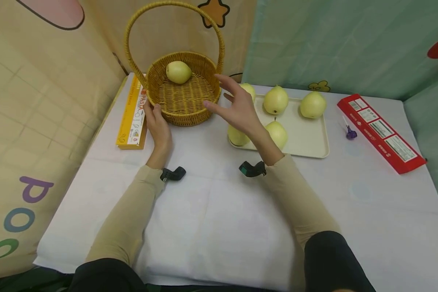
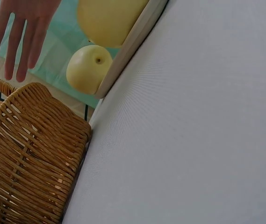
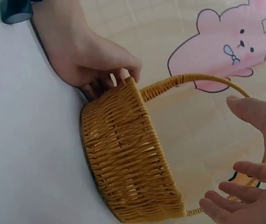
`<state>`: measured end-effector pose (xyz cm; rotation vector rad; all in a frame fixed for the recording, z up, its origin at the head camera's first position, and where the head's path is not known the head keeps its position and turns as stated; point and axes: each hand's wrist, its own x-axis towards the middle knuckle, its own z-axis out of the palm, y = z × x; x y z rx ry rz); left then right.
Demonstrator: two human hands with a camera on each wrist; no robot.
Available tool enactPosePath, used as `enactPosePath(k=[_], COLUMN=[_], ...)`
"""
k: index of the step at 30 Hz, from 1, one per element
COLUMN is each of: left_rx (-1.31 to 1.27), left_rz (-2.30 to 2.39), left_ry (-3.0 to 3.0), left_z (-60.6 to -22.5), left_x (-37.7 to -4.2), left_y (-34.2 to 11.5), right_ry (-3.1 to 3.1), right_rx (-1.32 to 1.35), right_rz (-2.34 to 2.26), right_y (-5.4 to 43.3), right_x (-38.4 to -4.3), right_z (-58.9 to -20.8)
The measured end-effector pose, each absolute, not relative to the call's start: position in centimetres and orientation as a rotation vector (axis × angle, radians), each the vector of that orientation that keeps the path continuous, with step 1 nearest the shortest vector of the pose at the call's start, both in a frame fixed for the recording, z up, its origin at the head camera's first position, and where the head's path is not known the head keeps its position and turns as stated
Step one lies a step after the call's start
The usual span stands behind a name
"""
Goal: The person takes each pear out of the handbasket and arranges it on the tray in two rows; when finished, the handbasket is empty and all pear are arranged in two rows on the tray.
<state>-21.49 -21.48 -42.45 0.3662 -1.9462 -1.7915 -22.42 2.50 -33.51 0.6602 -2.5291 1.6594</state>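
A wicker basket (image 1: 184, 119) with a tall handle stands at the back of the table, one pale yellow-green pear (image 1: 179, 72) inside it. My left hand (image 1: 158, 130) holds the basket's left side, and the right wrist view shows its thumb at the rim. Above the basket's right edge hovers my right hand (image 1: 237, 107), fingers spread and nothing held. Just to the right, a cream tray (image 1: 306, 142) bears several more pears (image 1: 275, 100), some partly hidden behind the right hand and forearm.
A yellow pasta box (image 1: 129, 121) lies left of the basket, beside the left hand. Right of the tray are a small purple-wrapped lollipop (image 1: 351, 133) and a long red box (image 1: 383, 134). Printed curtains (image 1: 336, 44) hang behind the white-covered table.
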Motion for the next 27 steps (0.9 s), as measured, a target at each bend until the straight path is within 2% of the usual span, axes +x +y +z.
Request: enactPosePath(k=[13, 27], left_rx=[0.393, 0.378], left_rz=[-1.866, -1.796], left_ry=[-1.917, -1.952], left_z=[-39.8, -42.8], left_x=[-20.0, -21.8], left_y=[-20.3, -21.4], right_ry=[-2.458, -2.639], right_rx=[0.478, 0.376], right_rz=[1.768, 1.52], right_y=[-4.3, -8.2], right_x=[-25.4, -29.1], right_z=[-34.0, -34.9])
